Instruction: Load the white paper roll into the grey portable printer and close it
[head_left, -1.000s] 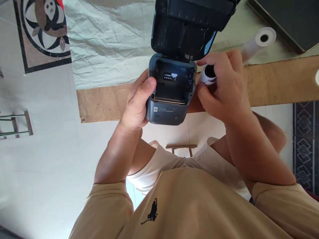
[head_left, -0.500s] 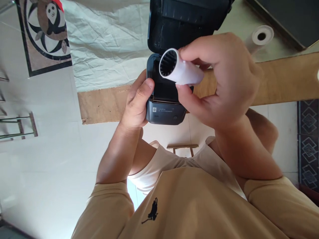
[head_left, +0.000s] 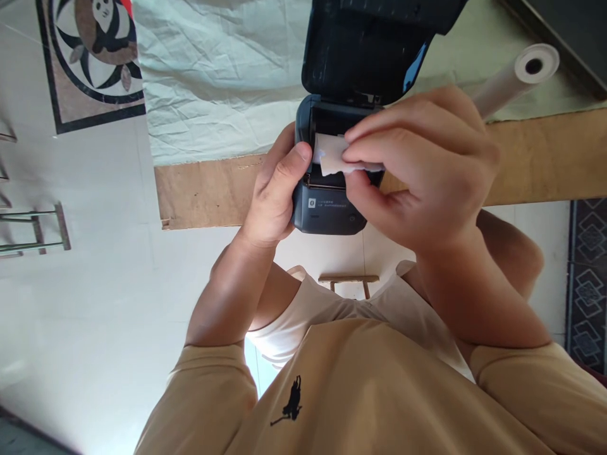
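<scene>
A dark portable printer (head_left: 329, 212) has its black lid (head_left: 363, 57) swung open away from me. Wrapped round its left side, my left hand (head_left: 275, 186) has the thumb on the rim. A small white paper roll (head_left: 332, 151) lies across the printer's open compartment, with a torn loose edge towards me. My right hand (head_left: 417, 170) pinches this roll at its right part, and the fingers hide that end.
Beyond my right hand, a larger white roll (head_left: 512, 79) lies on the table near a dark tray (head_left: 569, 38). Pale green cloth (head_left: 213, 82) covers the table behind a bare wooden edge (head_left: 203, 196). A small wooden stool (head_left: 348, 279) stands below.
The small paper roll has gone down from above the printer into its compartment and turned sideways, still in my right hand. The printer and left hand appear slightly further right.
</scene>
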`<state>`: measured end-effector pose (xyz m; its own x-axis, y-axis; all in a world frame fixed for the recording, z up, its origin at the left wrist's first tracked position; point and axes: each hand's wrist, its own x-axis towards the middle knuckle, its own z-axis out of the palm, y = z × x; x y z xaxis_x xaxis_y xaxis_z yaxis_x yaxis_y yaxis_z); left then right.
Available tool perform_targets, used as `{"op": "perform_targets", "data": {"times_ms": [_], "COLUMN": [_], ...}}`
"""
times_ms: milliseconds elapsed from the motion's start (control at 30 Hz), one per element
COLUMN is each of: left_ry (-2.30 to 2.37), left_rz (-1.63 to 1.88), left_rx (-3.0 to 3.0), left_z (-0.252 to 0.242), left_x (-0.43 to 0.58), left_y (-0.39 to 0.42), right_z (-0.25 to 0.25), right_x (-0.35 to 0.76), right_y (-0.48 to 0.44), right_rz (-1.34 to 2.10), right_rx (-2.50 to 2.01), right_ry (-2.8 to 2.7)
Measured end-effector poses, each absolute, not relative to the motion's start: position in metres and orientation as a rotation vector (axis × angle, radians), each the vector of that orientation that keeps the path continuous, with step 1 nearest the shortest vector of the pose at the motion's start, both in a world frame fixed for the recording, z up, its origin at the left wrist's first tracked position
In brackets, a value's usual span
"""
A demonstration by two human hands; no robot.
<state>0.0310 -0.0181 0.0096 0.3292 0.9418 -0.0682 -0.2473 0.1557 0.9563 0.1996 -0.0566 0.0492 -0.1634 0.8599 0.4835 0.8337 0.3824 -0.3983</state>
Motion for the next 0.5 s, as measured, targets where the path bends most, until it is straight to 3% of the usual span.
{"op": "perform_targets", "data": {"times_ms": [133, 300, 500], "left_ry": [0.497, 0.514, 0.477], "left_rz": [1.106, 1.026, 1.043], "left_rx": [1.187, 1.268, 1.289], "left_z": [-0.005, -0.016, -0.023], "left_x": [0.028, 0.023, 0.023], "left_y": [-0.011, -0.008, -0.002], "right_z": [0.042, 0.035, 0.022], "right_x": [0.198, 0.203, 0.217], "right_y": [-0.062, -0.063, -0.054], "right_rz": [-0.022, 0.082, 0.059], "right_rx": [-1.207, -1.166, -1.274], "right_ry": [-1.988, -1.989, -1.574]}}
